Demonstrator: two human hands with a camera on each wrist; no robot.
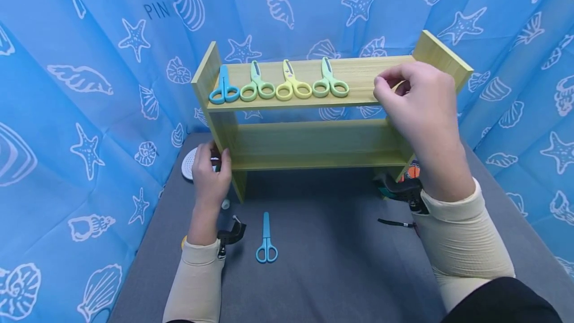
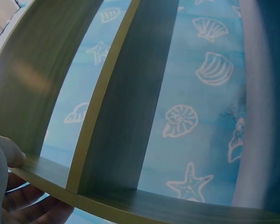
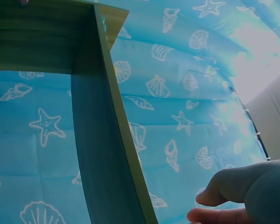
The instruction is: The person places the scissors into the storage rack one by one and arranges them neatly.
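A two-tier wooden shelf (image 1: 314, 144) stands on the grey tabletop. My left hand (image 1: 211, 176) grips its left side panel; the left wrist view has the thumb (image 2: 11, 151) on one face and fingers behind the edge. On the top board, a row runs from left to right: blue scissors (image 1: 224, 91), green scissors (image 1: 257, 86), yellow scissors (image 1: 293, 86) and another green pair of scissors (image 1: 331, 85). My right hand (image 1: 421, 98) hovers at the top board's right part, fingers bent and thumb near the index finger. Nothing shows between them, and the other fingers are partly hidden.
Blue scissors (image 1: 266, 243) lie closed on the table before the shelf. A white perforated round object (image 1: 188, 164) sits behind my left hand, and a small white cylinder (image 1: 225, 204) beside it. Right of the shelf are an orange patterned item (image 1: 413, 170) and a black strap (image 1: 394, 223).
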